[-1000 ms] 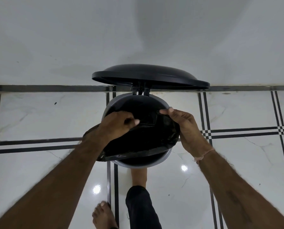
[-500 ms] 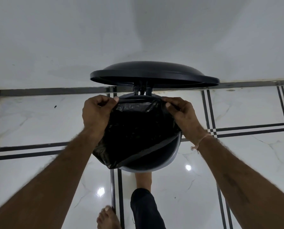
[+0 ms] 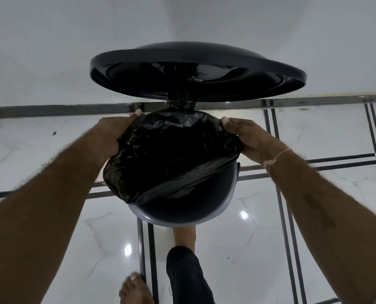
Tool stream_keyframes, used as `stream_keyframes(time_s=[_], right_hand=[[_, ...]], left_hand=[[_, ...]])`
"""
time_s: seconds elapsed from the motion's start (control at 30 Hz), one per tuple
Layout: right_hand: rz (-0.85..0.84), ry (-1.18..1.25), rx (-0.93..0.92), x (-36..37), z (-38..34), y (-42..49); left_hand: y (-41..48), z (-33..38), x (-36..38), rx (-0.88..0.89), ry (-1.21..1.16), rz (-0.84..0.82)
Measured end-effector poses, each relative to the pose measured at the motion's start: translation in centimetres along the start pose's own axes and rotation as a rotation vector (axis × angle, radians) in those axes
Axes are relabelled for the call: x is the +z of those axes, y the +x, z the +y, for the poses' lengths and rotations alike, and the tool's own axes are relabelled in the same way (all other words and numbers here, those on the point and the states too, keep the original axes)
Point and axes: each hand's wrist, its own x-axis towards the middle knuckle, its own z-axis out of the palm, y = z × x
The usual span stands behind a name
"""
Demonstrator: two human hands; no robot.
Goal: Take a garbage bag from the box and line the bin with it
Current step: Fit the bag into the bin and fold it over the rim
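The bag (image 3: 171, 154) sits at mid-frame, spread across the top of the bin (image 3: 182, 222). We judge the task well past halfway: the bag is out of the box (which is nowhere in view), opened, and its far edge lies at the hinge side of the rim. On the left it drapes over the outside of the rim. What is left, as we read it, is the near side. A grey crescent of bare rim shows at lower centre, and the bag's near edge cuts across the opening on a slant from lower left up to mid right. That edge has to come over the rim, and the slack wants pressing down inside.

We take the mouth to face up toward us and the long axis to run down into the bin; how deep it hangs we cannot tell. The visible sheet stretches left to right between the hands.

Our left hand (image 3: 110, 137) grips the bag's left edge, fingers curled round it, and our right hand (image 3: 248, 139) pinches the right edge. Above, the lid (image 3: 226, 75) stands raised. Just below the bin, a foot (image 3: 184, 235) seems to press a pedal we cannot see.
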Motion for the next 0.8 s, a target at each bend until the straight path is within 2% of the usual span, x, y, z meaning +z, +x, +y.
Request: stream_keyframes(time_s=[0.07,0.13,0.3,0.47,0.6,0.7,0.8], right_hand=[[-0.022,0.003,0.015,-1.0,0.7,-0.8],[-0.017,0.015,0.020,-1.6,1.6,-1.8],[0.224,-0.007,-0.007,-1.0,4.2,-5.1],[0.470,0.066,0.068,0.9,6.5,-8.6],[0.507,0.180,0.152,2.0,6.6,-9.9],[0.519,0.236,0.215,2.7,6.8,-10.3],[0.555,0.318,0.240,3.0,7.2,-10.6]], left_hand=[[-0.7,-0.8,-1.1,-0.040,-0.014,-0.077],[-1.5,-2.0,-2.2,0.006,-0.039,-0.094],[-4.7,-6.1,-4.9,0.071,-0.089,-0.152],[-7.4,-8.6,-5.1,0.033,-0.193,-0.002],[-8.5,-9.3,-4.1,-0.001,-0.207,0.159],[-9.4,-9.9,-3.5,-0.082,-0.287,0.185],[-10.2,-11.0,-3.7,-0.166,-0.324,0.129]])
